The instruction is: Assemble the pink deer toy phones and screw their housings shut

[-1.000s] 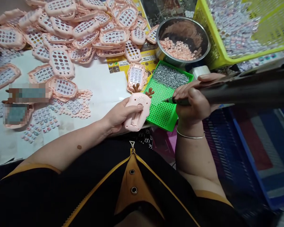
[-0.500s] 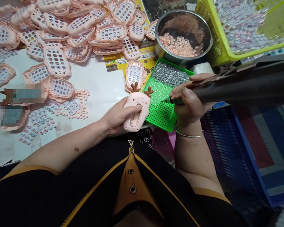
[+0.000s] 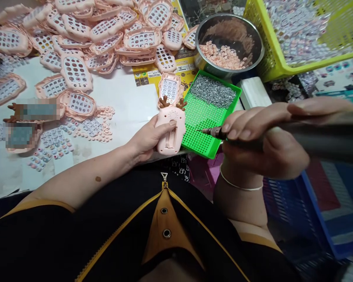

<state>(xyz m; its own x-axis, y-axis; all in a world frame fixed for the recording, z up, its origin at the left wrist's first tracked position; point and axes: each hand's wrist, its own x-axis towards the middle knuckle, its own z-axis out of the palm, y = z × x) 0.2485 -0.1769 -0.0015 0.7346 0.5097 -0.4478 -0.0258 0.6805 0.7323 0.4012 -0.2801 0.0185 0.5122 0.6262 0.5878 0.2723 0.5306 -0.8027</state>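
Pink toy phone [image 3: 171,132] — gripped by left fingers [image 3: 168,124]; right fingers [image 3: 241,131] clasp the screwdriver [image 3: 282,137].

Even, fairly bright indoor light from above; shadows soft and short. Mild glare on bowl [image 3: 229,43] rim and white sheet [image 3: 126,105]. Wide-angle bend at edges; basket [image 3: 282,58] rails curve. Screwdriver [image 3: 312,137] body close to lens, large and smeared; right hand [image 3: 264,145] slightly soft. Centre sharp. Two pixelated patches at left. Dark clothing at bottom lacks detail.
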